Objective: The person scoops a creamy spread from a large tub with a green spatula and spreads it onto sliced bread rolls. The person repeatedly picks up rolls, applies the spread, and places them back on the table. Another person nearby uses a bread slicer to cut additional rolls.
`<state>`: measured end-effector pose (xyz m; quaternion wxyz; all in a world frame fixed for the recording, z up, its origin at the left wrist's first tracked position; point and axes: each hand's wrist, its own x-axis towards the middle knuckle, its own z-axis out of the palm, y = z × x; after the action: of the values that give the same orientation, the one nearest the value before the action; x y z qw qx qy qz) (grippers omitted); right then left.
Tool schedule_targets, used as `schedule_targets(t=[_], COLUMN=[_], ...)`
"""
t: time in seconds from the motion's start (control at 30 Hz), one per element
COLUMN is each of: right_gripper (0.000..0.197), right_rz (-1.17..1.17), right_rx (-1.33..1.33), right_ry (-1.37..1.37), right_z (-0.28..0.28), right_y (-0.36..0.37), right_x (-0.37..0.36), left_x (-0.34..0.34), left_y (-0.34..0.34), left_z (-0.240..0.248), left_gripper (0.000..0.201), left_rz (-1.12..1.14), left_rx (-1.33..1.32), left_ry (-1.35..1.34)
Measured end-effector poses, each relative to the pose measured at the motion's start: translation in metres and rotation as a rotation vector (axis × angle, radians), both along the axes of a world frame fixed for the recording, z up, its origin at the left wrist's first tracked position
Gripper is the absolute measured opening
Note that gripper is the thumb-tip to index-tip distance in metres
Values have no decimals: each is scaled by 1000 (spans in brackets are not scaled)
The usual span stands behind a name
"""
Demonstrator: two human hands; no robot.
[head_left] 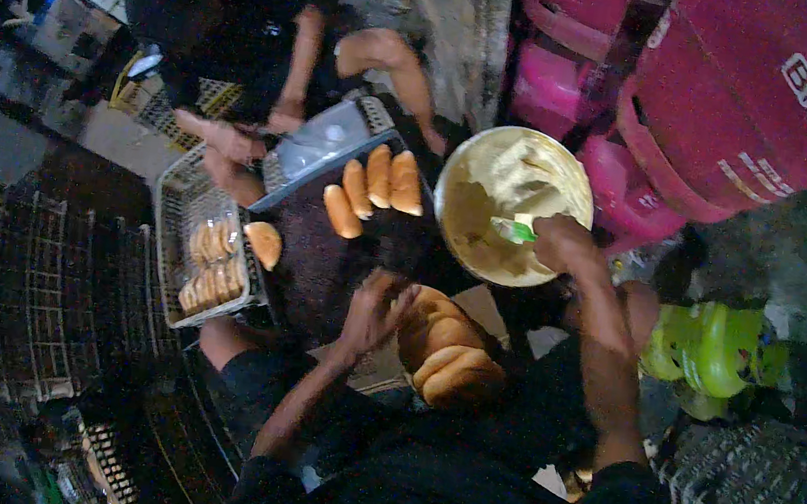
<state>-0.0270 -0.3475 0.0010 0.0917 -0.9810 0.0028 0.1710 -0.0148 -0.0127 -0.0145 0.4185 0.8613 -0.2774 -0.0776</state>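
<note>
My right hand is closed round a spatula with green and whitish parts, held inside a round tub. Pale yellow cream coats the tub's inside, thickest at the far side. My left hand has its fingers apart and nothing visible in it, just left of a pile of round golden buns by my lap. Beyond it, several long bread rolls lie in a row on a dark surface. A single bread piece sits at that surface's left edge.
A co-worker's hand is over a plastic crate of packed bread. Near them is a grey-blue container. Pink gas cylinders stand at far right, green ones nearer. Crates stand at left and lower right.
</note>
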Motion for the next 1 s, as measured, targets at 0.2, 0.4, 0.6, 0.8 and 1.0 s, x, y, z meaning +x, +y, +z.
schedule_targets(t=[0.2,0.4,0.6,0.8,1.0], right_gripper=[24,28,17,26,21], right_rz=[-34,-91,247,154,-204], right_rx=[-149,-175,-138,288,735], right_ry=[205,197,149,179,365], right_z=[-27,-50,-80,-78,-7], right_y=[-4,9,2,0,15], right_x=[7,11,20,15,10], left_x=[-120,-85,-61,-85,-37], left_y=[-21,16,25,-22,-9], left_z=[33,16,-10,27,16], left_gripper=[40,54,74,135,96], left_rz=[-246,-250,-98,-55,-8], left_rx=[325,193,382,530,118], left_ry=[-463,461,-361,-46,260])
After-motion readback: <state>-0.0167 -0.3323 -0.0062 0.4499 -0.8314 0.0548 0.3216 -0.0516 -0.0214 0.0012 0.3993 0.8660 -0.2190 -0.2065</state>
